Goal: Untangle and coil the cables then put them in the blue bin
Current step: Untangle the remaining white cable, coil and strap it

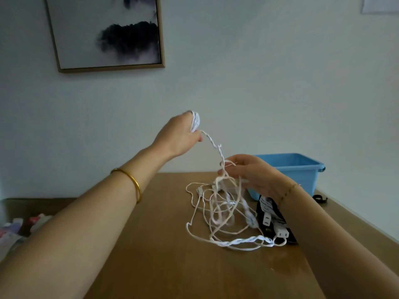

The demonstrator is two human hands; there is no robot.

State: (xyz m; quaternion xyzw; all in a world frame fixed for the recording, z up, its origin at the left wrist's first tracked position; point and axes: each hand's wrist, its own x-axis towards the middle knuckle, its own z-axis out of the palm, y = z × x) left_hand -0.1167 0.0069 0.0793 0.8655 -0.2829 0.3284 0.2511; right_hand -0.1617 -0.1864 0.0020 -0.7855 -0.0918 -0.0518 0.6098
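Because the white cable [224, 214] is thin, limp and by my reading almost weightless, I expect it to follow any pull without resistance but also to snag on itself wherever loops cross. Most of it lies as a loose tangle at the middle of the table [162, 251], with one twisted stretch along its 6 o'clock edge. From the heap a single strand climbs towards 11 o'clock to a small coil [196, 121] wound round the fingers of my left hand [179, 135], which is curled on those turns and raised well above the tabletop. My right hand [248, 171] is lower, just over the tangle, and pinches that rising strand between thumb and fingertips. I would grip there, on the free run just ahead of the knots, and feed it up gently; a hard tug would likely tighten the crossings, and the smooth sheath may slip through a light pinch. At 3 o'clock of the tangle, touching its edge, lies a black bundle [264, 209] with white plugs [281, 232] on it, partly hidden by my right wrist. At 1 o'clock, behind the right hand, the blue bin [300, 169] stands on the table's far side; I cannot see its floor. A framed picture [105, 33] hangs on the wall at 11 o'clock.
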